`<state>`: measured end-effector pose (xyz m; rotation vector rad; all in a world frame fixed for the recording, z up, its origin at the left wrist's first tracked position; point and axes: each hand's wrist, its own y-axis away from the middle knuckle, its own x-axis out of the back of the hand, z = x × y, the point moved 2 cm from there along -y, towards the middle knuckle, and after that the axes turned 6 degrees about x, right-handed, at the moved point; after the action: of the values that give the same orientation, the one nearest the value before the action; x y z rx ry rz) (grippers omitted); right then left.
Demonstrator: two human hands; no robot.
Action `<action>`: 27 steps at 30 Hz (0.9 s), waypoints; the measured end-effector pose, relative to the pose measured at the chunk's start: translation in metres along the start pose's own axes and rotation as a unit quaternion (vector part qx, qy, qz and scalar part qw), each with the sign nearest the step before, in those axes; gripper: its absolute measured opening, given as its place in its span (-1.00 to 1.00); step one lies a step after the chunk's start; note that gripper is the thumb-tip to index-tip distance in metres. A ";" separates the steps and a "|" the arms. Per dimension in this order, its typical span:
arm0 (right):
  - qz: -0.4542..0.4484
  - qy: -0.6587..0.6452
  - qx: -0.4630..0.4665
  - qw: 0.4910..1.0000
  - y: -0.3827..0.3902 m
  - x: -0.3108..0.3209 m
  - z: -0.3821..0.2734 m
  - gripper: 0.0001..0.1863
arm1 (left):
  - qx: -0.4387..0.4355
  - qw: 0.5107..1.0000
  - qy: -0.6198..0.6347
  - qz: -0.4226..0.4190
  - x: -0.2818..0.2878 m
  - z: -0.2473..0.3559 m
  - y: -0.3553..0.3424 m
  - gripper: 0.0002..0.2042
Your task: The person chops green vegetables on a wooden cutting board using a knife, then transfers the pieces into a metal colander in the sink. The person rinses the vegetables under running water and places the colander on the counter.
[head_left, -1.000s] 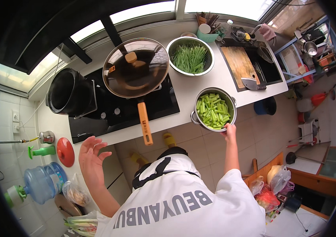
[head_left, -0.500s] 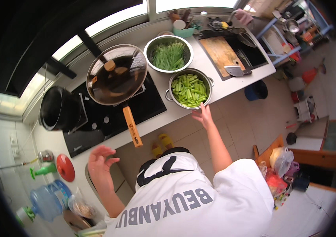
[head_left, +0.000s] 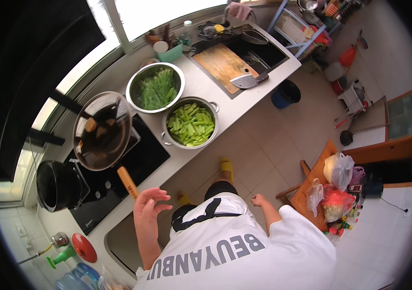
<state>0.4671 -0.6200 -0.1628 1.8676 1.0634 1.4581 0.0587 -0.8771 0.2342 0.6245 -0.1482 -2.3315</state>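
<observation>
My left hand (head_left: 150, 212) is raised beside the stove, its fingers apart and slightly curved, with nothing in them. It is nearest to the wooden handle (head_left: 127, 181) of a wok under a glass lid (head_left: 102, 140); I cannot tell whether they touch. My right hand (head_left: 260, 200) hangs low at my right side, fingers curled in, no object visible in it. A two-handled steel pot (head_left: 166, 139) at the counter's front edge holds cut green stalks (head_left: 191, 124). Behind it, leafy greens (head_left: 158, 91) fill a colander (head_left: 132, 96).
A cleaver (head_left: 245, 81) lies on a wooden cutting board (head_left: 218, 63) over the sink. A black pot (head_left: 53, 186) stands on the stove's left. On the floor is a blue bucket (head_left: 285, 94). A wooden stool (head_left: 317, 183) with plastic bags stands to my right.
My right hand has left the pot's rim and dropped to my side, its fingers curling. My view has turned and shifted right, and my body has stepped that way.
</observation>
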 end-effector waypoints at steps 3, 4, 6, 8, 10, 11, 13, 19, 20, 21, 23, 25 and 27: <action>0.085 -0.039 0.033 0.995 -0.018 0.046 0.035 -0.62 | 0.028 0.998 -0.043 -0.046 -0.066 -0.015 -0.045 -0.70; 0.123 -0.032 0.054 0.990 -0.028 0.071 0.048 -0.61 | 0.036 0.996 -0.053 -0.058 -0.094 -0.021 -0.064 -0.70; 0.173 -0.032 0.084 0.981 -0.049 0.130 0.054 -0.61 | 0.061 0.994 -0.057 -0.076 -0.157 -0.037 -0.101 -0.69; 0.199 -0.015 0.111 0.974 -0.065 0.203 0.054 -0.62 | 0.088 0.989 -0.061 -0.099 -0.225 -0.054 -0.141 -0.69; 0.211 -0.005 0.139 0.967 -0.068 0.259 0.039 -0.63 | 0.115 0.979 -0.087 -0.144 -0.285 -0.073 -0.173 -0.71; 0.233 -0.003 0.158 0.959 -0.066 0.295 0.027 -0.64 | 0.128 0.972 -0.085 -0.178 -0.313 -0.078 -0.187 -0.72; 0.295 -0.002 0.205 0.933 -0.058 0.358 0.003 -0.63 | 0.147 0.959 -0.076 -0.229 -0.361 -0.087 -0.209 -0.74; 0.332 0.098 0.339 0.875 -0.070 0.491 -0.063 -0.60 | 0.151 0.972 -0.037 -0.177 -0.445 -0.104 -0.273 -0.74; 0.328 0.107 0.369 0.863 -0.081 0.504 -0.077 -0.57 | 0.158 0.974 -0.031 -0.159 -0.450 -0.106 -0.285 -0.74; 0.338 0.127 0.388 0.848 -0.090 0.519 -0.091 -0.55 | 0.166 0.976 -0.024 -0.136 -0.453 -0.107 -0.297 -0.74; 0.359 0.163 0.425 0.815 -0.110 0.537 -0.121 -0.52 | 0.168 0.981 0.002 -0.096 -0.448 -0.110 -0.319 -0.75; 0.373 0.202 0.448 0.787 -0.131 0.547 -0.149 -0.50 | 0.149 0.987 0.002 -0.055 -0.440 -0.102 -0.338 -0.74; 0.386 0.238 0.474 0.755 -0.150 0.558 -0.176 -0.45 | 0.119 0.993 0.001 -0.019 -0.432 -0.090 -0.357 -0.74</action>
<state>0.3180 -0.0810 0.0649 3.0005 1.5606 2.1847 0.1573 -0.3179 0.2280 0.7509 -0.4208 -2.3688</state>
